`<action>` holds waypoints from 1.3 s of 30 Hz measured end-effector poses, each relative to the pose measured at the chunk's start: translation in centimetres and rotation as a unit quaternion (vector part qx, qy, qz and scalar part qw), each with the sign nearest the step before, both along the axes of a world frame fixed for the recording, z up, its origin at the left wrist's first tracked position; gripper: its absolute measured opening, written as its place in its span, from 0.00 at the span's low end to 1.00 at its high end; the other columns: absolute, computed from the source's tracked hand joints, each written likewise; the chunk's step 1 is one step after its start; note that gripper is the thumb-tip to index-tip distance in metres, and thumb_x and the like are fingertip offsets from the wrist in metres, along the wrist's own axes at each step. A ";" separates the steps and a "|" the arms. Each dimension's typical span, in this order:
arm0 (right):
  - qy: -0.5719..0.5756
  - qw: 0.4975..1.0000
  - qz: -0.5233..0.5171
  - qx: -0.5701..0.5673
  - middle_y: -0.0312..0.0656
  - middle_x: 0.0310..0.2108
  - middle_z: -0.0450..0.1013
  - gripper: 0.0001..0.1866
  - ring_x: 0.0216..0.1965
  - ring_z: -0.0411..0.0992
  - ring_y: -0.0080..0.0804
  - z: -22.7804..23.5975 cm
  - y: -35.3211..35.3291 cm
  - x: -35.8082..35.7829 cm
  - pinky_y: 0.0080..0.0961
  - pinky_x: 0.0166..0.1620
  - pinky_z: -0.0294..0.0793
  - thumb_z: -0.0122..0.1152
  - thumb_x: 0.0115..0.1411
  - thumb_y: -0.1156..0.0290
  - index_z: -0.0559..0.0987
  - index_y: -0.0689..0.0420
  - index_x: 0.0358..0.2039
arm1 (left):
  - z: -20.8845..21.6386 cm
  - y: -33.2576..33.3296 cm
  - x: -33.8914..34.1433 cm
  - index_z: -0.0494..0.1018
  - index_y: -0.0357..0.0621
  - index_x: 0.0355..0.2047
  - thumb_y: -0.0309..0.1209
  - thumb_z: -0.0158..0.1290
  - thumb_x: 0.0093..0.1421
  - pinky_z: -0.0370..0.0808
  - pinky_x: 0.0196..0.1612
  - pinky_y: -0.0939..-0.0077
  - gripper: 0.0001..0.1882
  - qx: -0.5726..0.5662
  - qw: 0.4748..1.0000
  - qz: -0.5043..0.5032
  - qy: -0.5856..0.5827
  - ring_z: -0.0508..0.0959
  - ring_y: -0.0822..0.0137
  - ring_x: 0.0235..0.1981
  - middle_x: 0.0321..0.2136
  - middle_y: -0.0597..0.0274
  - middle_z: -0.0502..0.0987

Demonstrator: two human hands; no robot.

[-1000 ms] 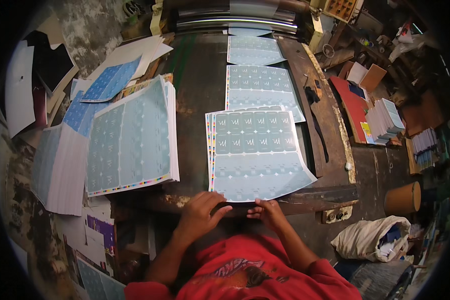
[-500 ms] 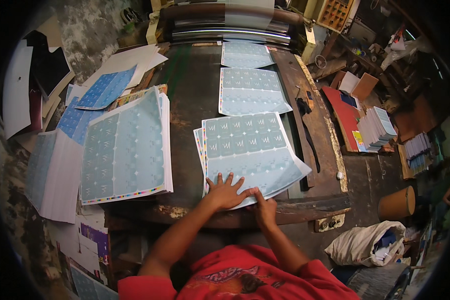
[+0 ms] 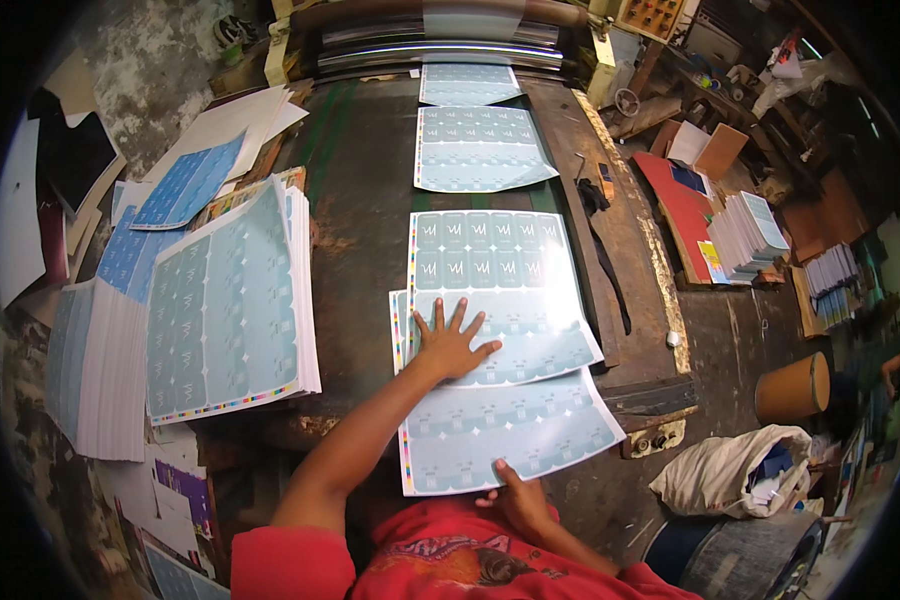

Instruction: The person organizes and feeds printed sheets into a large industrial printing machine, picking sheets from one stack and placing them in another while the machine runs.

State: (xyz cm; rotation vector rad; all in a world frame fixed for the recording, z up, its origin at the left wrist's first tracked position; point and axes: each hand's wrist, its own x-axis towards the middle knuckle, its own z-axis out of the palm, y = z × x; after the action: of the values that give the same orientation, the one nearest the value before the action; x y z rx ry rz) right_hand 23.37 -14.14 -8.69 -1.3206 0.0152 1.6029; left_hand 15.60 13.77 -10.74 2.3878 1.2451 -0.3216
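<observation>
My left hand [image 3: 453, 345] lies flat with fingers spread on a printed pale blue-green sheet [image 3: 490, 240] on the dark machine table [image 3: 360, 230]. Toward me, a second printed sheet [image 3: 500, 425] sticks out from under the first and overhangs the table's near edge. At that sheet's near edge is my right hand [image 3: 520, 500], its thumb on top and its fingers below, gripping it. Farther up the table lie two more printed sheets, a middle one [image 3: 480, 150] and a far one [image 3: 468, 85] close to the metal rollers [image 3: 440, 55].
A thick stack of printed sheets [image 3: 225, 310] stands left, beside another stack [image 3: 110, 370] and bluer sheets [image 3: 190, 185]. Along the table's right side runs a worn rail [image 3: 645, 240] with a black strap [image 3: 610, 275]. On the right are a cylindrical bin [image 3: 793, 387] and a cloth sack [image 3: 715, 480].
My right hand has moved toward me, and the lower sheet now shows well past the table edge. My left hand and the upper sheet have shifted away from me.
</observation>
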 end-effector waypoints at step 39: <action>0.111 0.988 -0.087 0.055 0.48 0.42 0.74 0.22 0.35 0.78 0.38 -2.4 5.1 1.5 0.39 0.44 0.80 0.50 0.70 0.55 0.66 0.59 0.54 | 12.7 -10.8 -22.8 0.60 0.41 0.66 0.49 0.49 0.66 0.48 0.69 0.48 0.34 0.293 0.928 0.181 -0.144 0.57 0.49 0.69 0.67 0.51 0.60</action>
State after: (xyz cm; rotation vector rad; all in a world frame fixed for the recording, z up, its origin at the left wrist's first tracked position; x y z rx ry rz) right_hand 24.89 -9.05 -11.05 -1.0220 0.1715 1.5710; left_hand -7.17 2.94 1.93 2.4522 1.7700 0.5737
